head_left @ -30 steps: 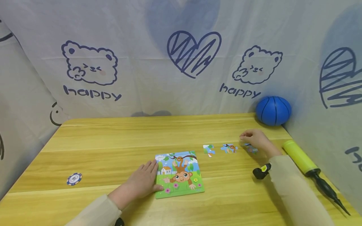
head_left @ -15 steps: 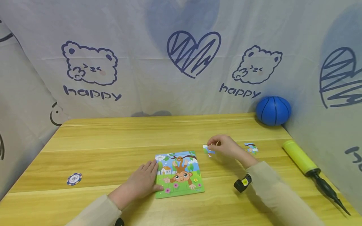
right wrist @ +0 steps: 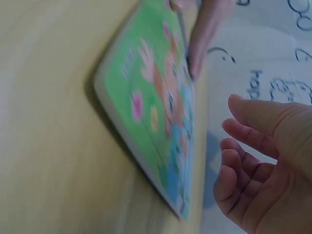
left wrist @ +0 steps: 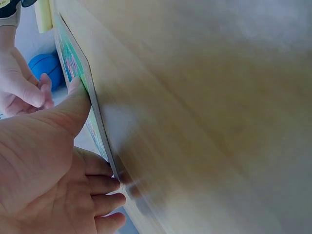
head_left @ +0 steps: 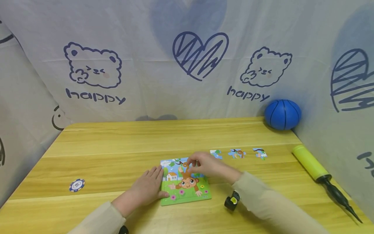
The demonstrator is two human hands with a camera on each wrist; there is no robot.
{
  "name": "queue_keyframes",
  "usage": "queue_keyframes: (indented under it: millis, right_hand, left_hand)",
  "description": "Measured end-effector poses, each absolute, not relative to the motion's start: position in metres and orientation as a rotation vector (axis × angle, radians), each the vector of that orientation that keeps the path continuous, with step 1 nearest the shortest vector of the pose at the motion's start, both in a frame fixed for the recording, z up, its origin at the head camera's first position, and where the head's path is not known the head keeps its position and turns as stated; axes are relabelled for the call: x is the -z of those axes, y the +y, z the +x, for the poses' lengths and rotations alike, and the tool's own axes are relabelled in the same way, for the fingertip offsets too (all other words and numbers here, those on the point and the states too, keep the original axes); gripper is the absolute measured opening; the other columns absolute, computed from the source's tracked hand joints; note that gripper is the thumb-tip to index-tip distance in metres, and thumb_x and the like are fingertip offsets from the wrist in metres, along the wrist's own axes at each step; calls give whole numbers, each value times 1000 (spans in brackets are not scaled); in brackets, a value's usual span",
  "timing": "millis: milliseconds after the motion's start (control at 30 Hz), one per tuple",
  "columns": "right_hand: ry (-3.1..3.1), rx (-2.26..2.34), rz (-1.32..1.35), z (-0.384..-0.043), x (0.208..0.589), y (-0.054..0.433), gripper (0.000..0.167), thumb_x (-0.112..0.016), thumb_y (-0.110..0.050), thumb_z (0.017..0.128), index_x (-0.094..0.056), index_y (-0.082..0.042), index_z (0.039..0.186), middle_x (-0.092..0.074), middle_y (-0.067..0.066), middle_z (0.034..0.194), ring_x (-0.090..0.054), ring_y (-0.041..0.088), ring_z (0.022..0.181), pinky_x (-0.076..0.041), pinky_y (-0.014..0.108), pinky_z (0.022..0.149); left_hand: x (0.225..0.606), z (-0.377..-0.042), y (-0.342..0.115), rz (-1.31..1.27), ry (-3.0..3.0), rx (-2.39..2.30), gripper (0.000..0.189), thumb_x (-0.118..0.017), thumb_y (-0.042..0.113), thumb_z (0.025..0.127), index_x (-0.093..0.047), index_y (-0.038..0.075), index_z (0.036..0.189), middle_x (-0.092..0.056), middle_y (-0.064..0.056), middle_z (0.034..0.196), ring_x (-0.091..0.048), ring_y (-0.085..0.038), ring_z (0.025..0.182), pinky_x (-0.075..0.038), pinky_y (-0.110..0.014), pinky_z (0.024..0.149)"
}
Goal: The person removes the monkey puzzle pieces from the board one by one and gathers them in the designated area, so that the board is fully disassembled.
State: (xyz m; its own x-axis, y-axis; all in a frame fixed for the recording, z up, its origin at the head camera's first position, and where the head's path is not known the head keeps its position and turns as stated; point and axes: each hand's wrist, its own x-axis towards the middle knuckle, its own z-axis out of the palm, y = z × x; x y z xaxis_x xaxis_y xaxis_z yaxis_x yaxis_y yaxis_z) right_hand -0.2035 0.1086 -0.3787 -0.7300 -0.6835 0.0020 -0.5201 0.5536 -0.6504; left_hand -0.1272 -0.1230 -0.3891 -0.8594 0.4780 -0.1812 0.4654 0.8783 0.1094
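A square jigsaw puzzle (head_left: 187,191) with a monkey hanging from a branch lies at the middle front of the table. My left hand (head_left: 144,188) rests flat at its left side, fingers along the edge and thumb lapping onto the board. Over the puzzle's upper right part hovers my right hand (head_left: 208,165), its fingers loosely curved. In the right wrist view a gap shows between thumb and fingers of the right hand (right wrist: 265,151), with nothing in it. Three loose jigsaw pieces lie in a row to the right: one (head_left: 217,154) partly behind the hand, a middle one (head_left: 237,153), and another (head_left: 259,153).
A blue ball (head_left: 282,114) sits at the table's back right corner. Along the right edge lies a yellow-green hand pump (head_left: 312,163) with a black nozzle. A blue and white poker chip (head_left: 77,185) lies on the left. A printed curtain (head_left: 155,81) hangs behind the table (head_left: 117,146).
My right hand has moved left from the rightmost loose piece, past the other pieces, to above the puzzle. The left hand, the puzzle and the loose pieces have stayed in place.
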Motion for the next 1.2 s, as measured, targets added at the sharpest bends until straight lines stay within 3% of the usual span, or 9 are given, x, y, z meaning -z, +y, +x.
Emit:
queue_keyframes:
  millis: [333, 700, 1000, 1200]
  right_hand:
    - [2484, 793, -1055, -197, 388, 80, 30, -68, -19, 85, -62, -5, 111, -53, -6, 74, -48, 6, 61, -45, 21, 61]
    - [2575, 510, -1095, -196, 394, 67, 46, -70, -30, 82, -60, -9, 123, -46, -7, 72, -40, 7, 61, -35, 18, 51]
    - [2601, 429, -1205, -193, 395, 66, 42, -69, -29, 83, -63, -14, 121, -44, -8, 72, -37, 7, 58, -30, 17, 48]
    - [2601, 490, -1134, -192, 395, 65, 39, -71, -27, 81, -64, -14, 117, -47, -10, 75, -42, 5, 61, -37, 16, 50]
  left_hand:
    - [388, -127, -123, 738, 2852, -97, 83, -55, 51, 86, -34, -14, 134, -29, -27, 142, -28, -39, 130, -25, -49, 105]
    - [388, -127, -124, 731, 2853, -85, 83, -56, 50, 85, -34, -13, 134, -29, -27, 142, -27, -39, 130, -25, -48, 106]
    - [386, -127, -125, 723, 2844, -112, 83, -56, 49, 85, -34, -14, 134, -29, -28, 142, -27, -40, 130, -24, -49, 106]
    - [387, -126, -124, 723, 2839, -108, 82, -55, 49, 86, -33, -14, 134, -28, -27, 142, -26, -39, 131, -24, -49, 106]
